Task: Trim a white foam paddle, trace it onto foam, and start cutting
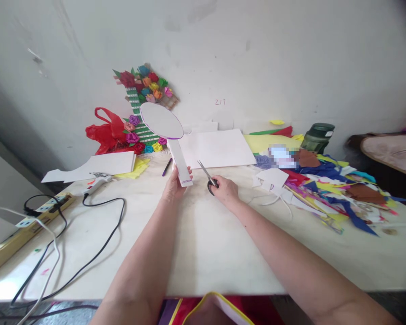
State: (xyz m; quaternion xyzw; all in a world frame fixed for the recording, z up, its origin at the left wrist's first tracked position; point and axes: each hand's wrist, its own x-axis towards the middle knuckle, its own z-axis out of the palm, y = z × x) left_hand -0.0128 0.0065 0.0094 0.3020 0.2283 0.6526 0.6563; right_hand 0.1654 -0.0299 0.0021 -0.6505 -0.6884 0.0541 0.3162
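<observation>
My left hand [175, 184] is closed around the handle of a white cutout [161, 121], shaped like a round fan with a straight strip below. Purple marker lines edge its oval head and cross the strip's lower end. In my right hand [226, 189] is a pair of scissors [207, 172] with black handles, the blades pointing up and left toward the cutout without touching it. A purple marker [167, 167] lies on the table just left of my left hand. Behind the hands rests a large white sheet [219, 149].
Colourful paper scraps [345, 189] cover the table's right side, near a green bottle [318, 137]. Paper flowers [152, 88] and a red bag [104, 131] stand by the wall. At left lie a power strip [43, 212], a glue gun [99, 181] and black cord [117, 225].
</observation>
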